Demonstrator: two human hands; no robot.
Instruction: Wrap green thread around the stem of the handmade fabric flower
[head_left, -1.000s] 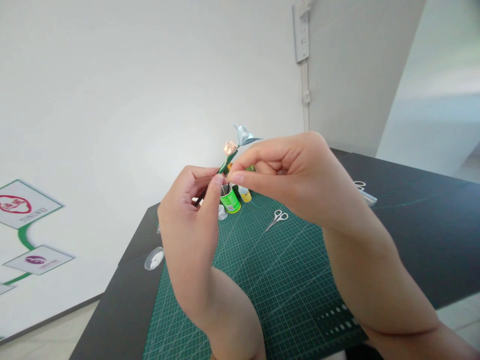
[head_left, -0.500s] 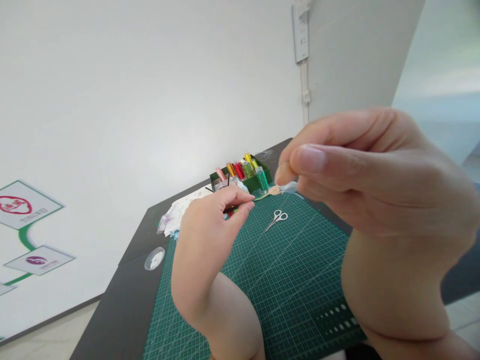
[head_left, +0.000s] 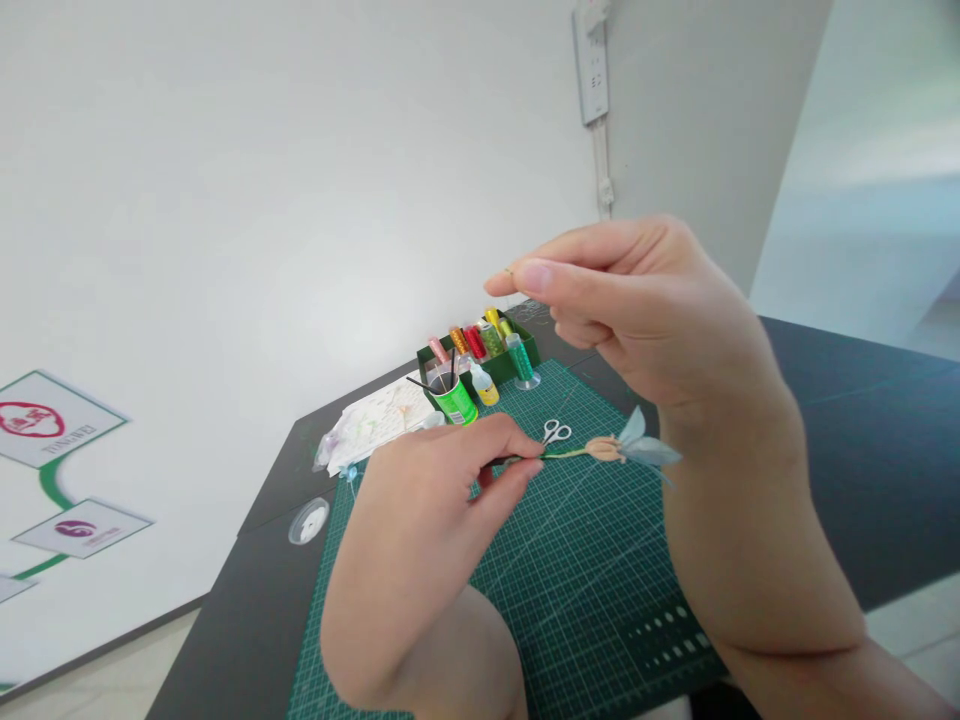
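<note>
My left hand (head_left: 427,540) pinches the thin green stem of a handmade flower (head_left: 604,449) between thumb and fingertips. The flower lies sideways, its peach-coloured base and pale blue petals pointing right. Above and to the right, my right hand (head_left: 637,310) is raised with thumb and index finger pressed together. A tiny speck shows at that pinch, too small to name. On the green cutting mat (head_left: 570,580), just behind the stem, rest white-handled scissors (head_left: 556,432), their blades mostly hidden by my left hand.
A green box (head_left: 510,368) of coloured thread spools stands at the back. Before it are a green can (head_left: 457,402) with dark sticks, a yellow-labelled bottle (head_left: 484,384) and white papers (head_left: 375,415). A round clear dish (head_left: 309,521) sits left of the mat, on the dark table (head_left: 247,600).
My right hand has moved up, left and farther away. My left hand has come lower and slightly right with the flower, whose blue petals now show fully. The can and bottle have come into view.
</note>
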